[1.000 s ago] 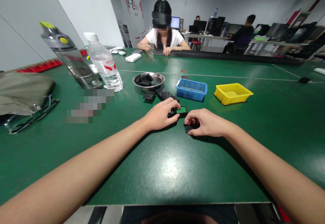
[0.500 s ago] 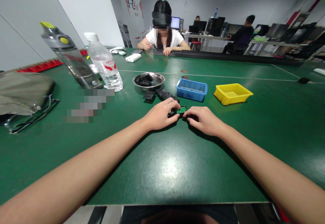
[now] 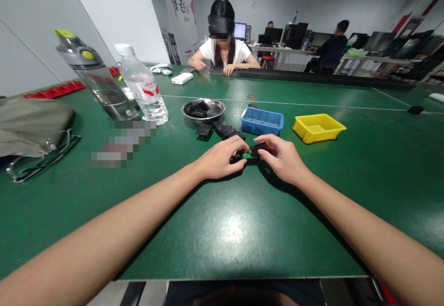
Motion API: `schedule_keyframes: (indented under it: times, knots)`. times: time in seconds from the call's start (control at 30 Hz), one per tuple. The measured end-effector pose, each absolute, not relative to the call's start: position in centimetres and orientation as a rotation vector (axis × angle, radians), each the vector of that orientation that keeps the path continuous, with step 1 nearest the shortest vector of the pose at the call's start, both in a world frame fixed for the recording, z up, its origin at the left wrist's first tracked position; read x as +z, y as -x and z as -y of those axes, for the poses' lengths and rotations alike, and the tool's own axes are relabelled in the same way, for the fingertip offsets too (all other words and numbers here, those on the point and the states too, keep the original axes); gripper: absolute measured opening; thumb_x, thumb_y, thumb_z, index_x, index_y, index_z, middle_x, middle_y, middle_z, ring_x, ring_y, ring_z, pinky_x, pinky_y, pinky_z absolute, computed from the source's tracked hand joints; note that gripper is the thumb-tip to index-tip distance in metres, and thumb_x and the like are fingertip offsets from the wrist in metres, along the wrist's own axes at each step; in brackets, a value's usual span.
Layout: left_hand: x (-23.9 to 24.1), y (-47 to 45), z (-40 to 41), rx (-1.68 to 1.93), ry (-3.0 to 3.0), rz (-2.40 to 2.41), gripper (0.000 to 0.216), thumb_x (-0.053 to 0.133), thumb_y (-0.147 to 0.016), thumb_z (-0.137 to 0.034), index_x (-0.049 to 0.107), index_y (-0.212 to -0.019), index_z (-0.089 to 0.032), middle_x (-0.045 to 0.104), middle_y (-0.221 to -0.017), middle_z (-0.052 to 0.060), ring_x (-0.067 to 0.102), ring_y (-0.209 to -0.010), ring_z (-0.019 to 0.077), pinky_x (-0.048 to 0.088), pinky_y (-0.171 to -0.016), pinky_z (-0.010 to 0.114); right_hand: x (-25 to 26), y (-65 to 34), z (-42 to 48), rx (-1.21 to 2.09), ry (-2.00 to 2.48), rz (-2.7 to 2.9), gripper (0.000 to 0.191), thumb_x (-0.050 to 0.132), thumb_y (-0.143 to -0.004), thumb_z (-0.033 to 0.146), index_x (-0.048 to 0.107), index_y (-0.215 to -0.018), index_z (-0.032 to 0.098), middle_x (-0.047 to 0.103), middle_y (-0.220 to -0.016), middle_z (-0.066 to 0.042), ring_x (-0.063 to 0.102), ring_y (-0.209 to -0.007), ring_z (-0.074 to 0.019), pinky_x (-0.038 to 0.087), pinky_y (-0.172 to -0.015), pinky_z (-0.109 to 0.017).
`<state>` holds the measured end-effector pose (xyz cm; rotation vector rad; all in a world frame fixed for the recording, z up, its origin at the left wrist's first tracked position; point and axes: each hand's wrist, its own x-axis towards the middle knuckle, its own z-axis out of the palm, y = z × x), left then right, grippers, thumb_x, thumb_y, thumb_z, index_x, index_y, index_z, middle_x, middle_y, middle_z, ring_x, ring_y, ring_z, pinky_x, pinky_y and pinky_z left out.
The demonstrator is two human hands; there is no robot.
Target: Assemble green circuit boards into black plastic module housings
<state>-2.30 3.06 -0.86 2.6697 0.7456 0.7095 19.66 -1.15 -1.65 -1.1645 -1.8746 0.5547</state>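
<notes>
My left hand [image 3: 222,159] is closed around the left end of a small black case with a green circuit board [image 3: 246,155] showing in it. Between the thumb and fingers of my right hand [image 3: 286,160] is a black plastic cover [image 3: 257,149], tilted over the right part of the board. Just beyond my left fingers, several black plastic cases [image 3: 227,130] lie in a row on the green table [image 3: 208,232]. More black parts [image 3: 199,110] rest in a round metal bowl [image 3: 218,107].
A blue divided bin [image 3: 262,121] and a yellow tray [image 3: 318,128] stand beyond my right hand. At the left are a water bottle [image 3: 144,86], a grey drinking bottle [image 3: 100,81] and an olive bag [image 3: 33,123]. Across the table sits another person [image 3: 222,51].
My right hand has lifted slightly and now pinches a black cover that was not visible before. The cover hides part of the board. My left hand has hardly moved.
</notes>
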Motion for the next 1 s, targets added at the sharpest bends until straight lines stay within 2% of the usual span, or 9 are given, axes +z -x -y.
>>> schedule_keyframes:
  times: [0.13, 0.23, 0.43, 0.53, 0.7, 0.83, 0.93, 1.0]
  knots:
    - [-0.88, 2.34, -3.03, 0.691, -2.67, -0.738, 0.019, 0.058, -0.086, -0.025, 0.058, -0.104, -0.019, 0.058, -0.094, 0.003, 0.056, -0.077, 0.0152, 0.047, -0.073, 0.028, -1.84, -19.43, 1.07, 0.682, 1.09, 1.738, 0.021, 0.062, -0.084, 0.023, 0.069, -0.103, 0.018, 0.073, -0.093, -0.006, 0.068, -0.081, -0.0185, 0.055, -0.075, -0.032]
    - [-0.95, 2.33, -2.97, 0.696, -2.664, -0.754, 0.023, 0.06, -0.087, -0.028, 0.056, -0.107, -0.018, 0.062, -0.097, 0.004, 0.058, -0.079, 0.0162, 0.049, -0.074, 0.029, -1.59, -19.4, 1.1, 0.66, 1.056, 1.743, 0.023, 0.065, -0.082, 0.022, 0.071, -0.103, 0.018, 0.073, -0.099, -0.007, 0.068, -0.087, -0.0196, 0.055, -0.079, -0.033]
    - [-1.07, 2.26, -2.96, 0.817, -2.64, -0.812, 0.039, 0.064, -0.089, -0.041, 0.055, -0.119, -0.018, 0.065, -0.102, 0.006, 0.063, -0.087, 0.0198, 0.051, -0.079, 0.033, -0.97, -19.44, 1.36, 0.522, 1.063, 1.854, 0.026, 0.065, -0.083, 0.021, 0.074, -0.107, 0.021, 0.073, -0.1, -0.006, 0.067, -0.088, -0.0194, 0.053, -0.075, -0.032]
    - [-1.13, 2.29, -3.02, 0.88, -2.618, -0.827, 0.041, 0.063, -0.09, -0.041, 0.054, -0.124, -0.019, 0.065, -0.102, 0.005, 0.062, -0.085, 0.0184, 0.051, -0.078, 0.031, -0.97, -19.36, 1.46, 0.516, 1.06, 1.87, 0.024, 0.065, -0.084, 0.02, 0.074, -0.106, 0.02, 0.074, -0.1, -0.006, 0.067, -0.086, -0.0189, 0.053, -0.074, -0.031]
    - [-0.99, 2.33, -2.98, 0.891, -2.673, -0.759, 0.022, 0.056, -0.096, -0.033, 0.061, -0.113, -0.018, 0.065, -0.102, 0.006, 0.061, -0.087, 0.0172, 0.05, -0.08, 0.03, -1.37, -19.13, 1.45, 0.617, 1.056, 1.79, 0.029, 0.067, -0.082, 0.022, 0.072, -0.111, 0.02, 0.076, -0.101, -0.005, 0.069, -0.084, -0.0187, 0.055, -0.075, -0.033]
    - [-0.79, 2.28, -2.85, 0.886, -2.682, -0.718, 0.018, 0.052, -0.097, -0.029, 0.063, -0.101, -0.017, 0.064, -0.103, 0.009, 0.062, -0.089, 0.0175, 0.051, -0.079, 0.029, -1.51, -19.08, 1.34, 0.645, 1.046, 1.7, 0.029, 0.07, -0.079, 0.024, 0.071, -0.107, 0.02, 0.075, -0.09, -0.003, 0.069, -0.08, -0.018, 0.054, -0.071, -0.031]
    - [-0.72, 2.26, -2.81, 0.861, -2.683, -0.712, 0.018, 0.053, -0.097, -0.03, 0.064, -0.099, -0.017, 0.063, -0.101, 0.008, 0.061, -0.089, 0.0177, 0.052, -0.079, 0.03, -1.4, -19.18, 1.31, 0.585, 1.057, 1.68, 0.02, 0.071, -0.079, 0.025, 0.072, -0.097, 0.019, 0.074, -0.087, -0.003, 0.067, -0.077, -0.0176, 0.054, -0.07, -0.031]
    - [-0.73, 2.27, -2.82, 0.845, -2.68, -0.705, 0.018, 0.054, -0.096, -0.032, 0.064, -0.099, -0.017, 0.062, -0.101, 0.008, 0.061, -0.089, 0.0179, 0.052, -0.08, 0.03, -1.32, -19.26, 1.32, 0.547, 1.063, 1.684, 0.013, 0.069, -0.082, 0.026, 0.071, -0.093, 0.019, 0.074, -0.088, -0.003, 0.067, -0.079, -0.0184, 0.054, -0.074, -0.032]
